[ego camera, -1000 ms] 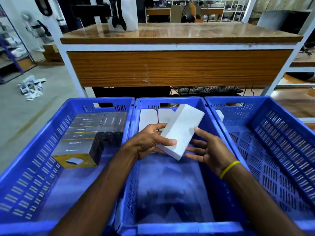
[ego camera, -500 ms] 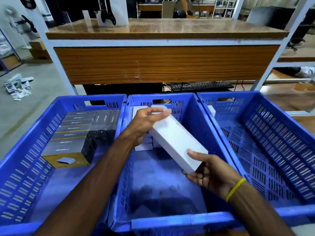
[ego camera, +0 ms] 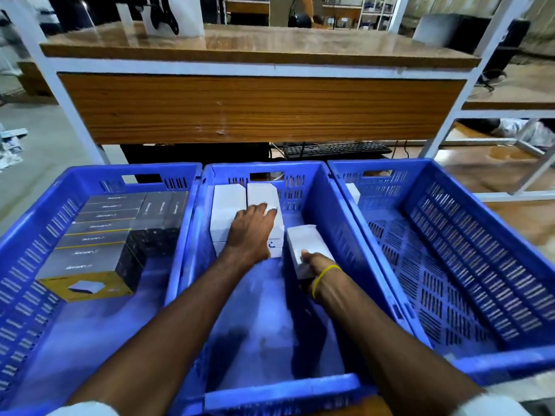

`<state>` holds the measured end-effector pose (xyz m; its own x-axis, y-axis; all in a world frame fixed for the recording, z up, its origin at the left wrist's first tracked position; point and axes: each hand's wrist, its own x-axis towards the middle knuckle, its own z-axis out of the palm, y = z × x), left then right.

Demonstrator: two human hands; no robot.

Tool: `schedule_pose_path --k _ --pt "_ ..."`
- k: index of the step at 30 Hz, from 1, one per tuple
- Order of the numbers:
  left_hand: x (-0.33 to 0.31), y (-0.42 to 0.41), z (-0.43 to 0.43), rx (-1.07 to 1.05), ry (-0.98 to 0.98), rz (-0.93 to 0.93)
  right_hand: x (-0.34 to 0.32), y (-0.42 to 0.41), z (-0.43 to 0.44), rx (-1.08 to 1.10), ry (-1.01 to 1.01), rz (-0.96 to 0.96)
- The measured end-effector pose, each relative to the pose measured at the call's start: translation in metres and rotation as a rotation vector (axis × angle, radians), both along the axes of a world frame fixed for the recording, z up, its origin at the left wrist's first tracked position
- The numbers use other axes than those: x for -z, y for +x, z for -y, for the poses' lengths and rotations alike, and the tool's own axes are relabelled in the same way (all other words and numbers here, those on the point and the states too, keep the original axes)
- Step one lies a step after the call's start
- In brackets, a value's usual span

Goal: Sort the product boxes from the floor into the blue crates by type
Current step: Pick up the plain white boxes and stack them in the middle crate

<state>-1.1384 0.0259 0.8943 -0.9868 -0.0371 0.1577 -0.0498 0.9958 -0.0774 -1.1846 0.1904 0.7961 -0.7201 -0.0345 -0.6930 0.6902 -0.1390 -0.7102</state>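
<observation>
Left hand [ego camera: 250,232] flat on stacked white boxes [ego camera: 228,205] in middle crate [ego camera: 324,205], right hand [ego camera: 318,265] gripping loose white box [ego camera: 303,238] alongside

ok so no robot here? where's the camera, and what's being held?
No machine: these are a person's two bare hands, filmed by one wide-angle camera worn on the head, looking forward and down. Three blue crates sit side by side. The left crate holds grey and black boxes, the middle crate white boxes at its far end, the right crate one small white box in a far corner. The left hand rests flat on those white boxes. The right hand grips a separate white box beside them, inside the middle crate.
</observation>
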Motion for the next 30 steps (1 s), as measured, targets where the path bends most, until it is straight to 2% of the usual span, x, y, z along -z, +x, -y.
schedule_pose_path --k 5,8,10,13,16,21,30 --pt "0.014 -0.009 -0.001 -0.047 -0.053 -0.006 0.066 -0.053 0.023 -0.092 0.174 -0.058" --pt "0.02 -0.01 -0.002 -0.079 -0.062 -0.034 0.003 -0.022 0.022 -0.122 0.399 -0.127" --pt "0.026 -0.007 -0.003 -0.082 -0.08 -0.036 -0.008 -0.02 0.022 -0.214 0.523 -0.217" --pt "0.034 -0.009 -0.003 -0.088 -0.107 -0.028 -0.022 -0.017 0.02 -0.322 0.512 -0.279" --pt "0.04 -0.013 -0.001 -0.101 -0.119 -0.029 -0.023 -0.018 0.023 -0.474 0.615 -0.327" --pt "0.04 -0.015 0.002 -0.103 -0.119 -0.031 -0.012 -0.025 0.01 -0.511 0.754 -0.521" --pt "0.037 -0.015 0.003 -0.12 -0.114 -0.026 -0.008 -0.03 0.014 -0.547 0.744 -0.471"
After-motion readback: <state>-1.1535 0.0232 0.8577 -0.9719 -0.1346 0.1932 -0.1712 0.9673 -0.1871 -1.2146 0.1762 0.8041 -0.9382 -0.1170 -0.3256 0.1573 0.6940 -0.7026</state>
